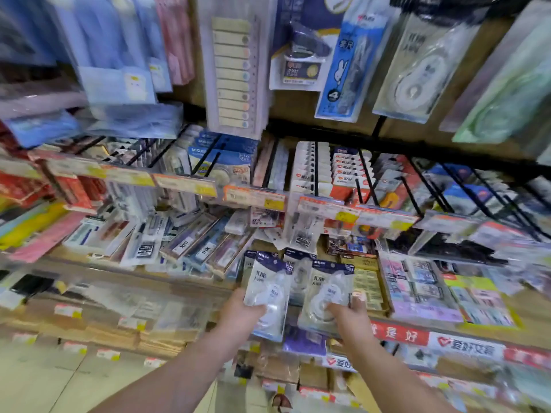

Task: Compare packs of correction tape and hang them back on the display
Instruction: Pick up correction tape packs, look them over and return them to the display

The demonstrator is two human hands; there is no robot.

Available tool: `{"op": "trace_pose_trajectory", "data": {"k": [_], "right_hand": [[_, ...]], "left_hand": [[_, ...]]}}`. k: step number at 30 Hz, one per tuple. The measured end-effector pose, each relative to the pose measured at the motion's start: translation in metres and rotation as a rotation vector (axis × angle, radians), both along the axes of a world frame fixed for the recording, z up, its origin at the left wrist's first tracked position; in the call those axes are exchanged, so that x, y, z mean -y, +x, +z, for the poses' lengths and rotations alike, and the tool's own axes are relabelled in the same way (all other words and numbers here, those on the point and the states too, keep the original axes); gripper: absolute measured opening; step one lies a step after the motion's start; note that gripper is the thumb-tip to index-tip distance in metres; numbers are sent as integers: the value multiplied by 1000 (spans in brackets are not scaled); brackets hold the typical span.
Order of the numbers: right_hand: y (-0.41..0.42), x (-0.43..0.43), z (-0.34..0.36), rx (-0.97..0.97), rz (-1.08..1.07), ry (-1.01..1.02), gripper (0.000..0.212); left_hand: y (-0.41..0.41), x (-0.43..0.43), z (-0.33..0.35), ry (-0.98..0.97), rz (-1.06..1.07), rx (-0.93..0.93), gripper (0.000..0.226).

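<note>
Low in the frame's centre, the left hand (242, 312) grips one correction tape pack (266, 289) and the right hand (351, 315) another (326, 293), side by side for comparing. Next, likely lift each to a black peg (367, 177) above.

"m&g" stands on the dark header of the left correction tape pack (266, 289) and the right correction tape pack (326, 293). their larger characters blur. a blue pack (219, 160) on the hooks shows "m&g" too. a slanted box (185, 242) and its neighbour box (206, 249) say "ink". the blue rabbit card (338, 70) bears "4". on the shelf's front edge, the red strip (398, 333) reads "是好" and the white strip (465, 347) reads "爱好文具".
</note>
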State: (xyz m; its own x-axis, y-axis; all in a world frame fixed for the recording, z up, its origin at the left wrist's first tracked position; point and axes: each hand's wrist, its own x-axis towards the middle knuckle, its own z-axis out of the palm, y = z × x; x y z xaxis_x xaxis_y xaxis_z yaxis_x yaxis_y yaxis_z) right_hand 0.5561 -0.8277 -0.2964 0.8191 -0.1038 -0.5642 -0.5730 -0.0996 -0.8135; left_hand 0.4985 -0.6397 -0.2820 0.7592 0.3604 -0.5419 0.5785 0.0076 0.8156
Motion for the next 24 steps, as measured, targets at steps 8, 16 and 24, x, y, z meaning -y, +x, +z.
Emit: {"op": "trace_pose_trajectory", "data": {"k": [8,16,24], "right_hand": [[-52,13,49,177,8,115,32],[-81,37,97,380,-37,111,33],[-70,53,140,555,-26,194,64]], "left_hand": [[-33,15,33,-139,-46,194,30],[-52,39,84,-283,-119,349,22],[-30,58,124,-253,-124,504,20]]}}
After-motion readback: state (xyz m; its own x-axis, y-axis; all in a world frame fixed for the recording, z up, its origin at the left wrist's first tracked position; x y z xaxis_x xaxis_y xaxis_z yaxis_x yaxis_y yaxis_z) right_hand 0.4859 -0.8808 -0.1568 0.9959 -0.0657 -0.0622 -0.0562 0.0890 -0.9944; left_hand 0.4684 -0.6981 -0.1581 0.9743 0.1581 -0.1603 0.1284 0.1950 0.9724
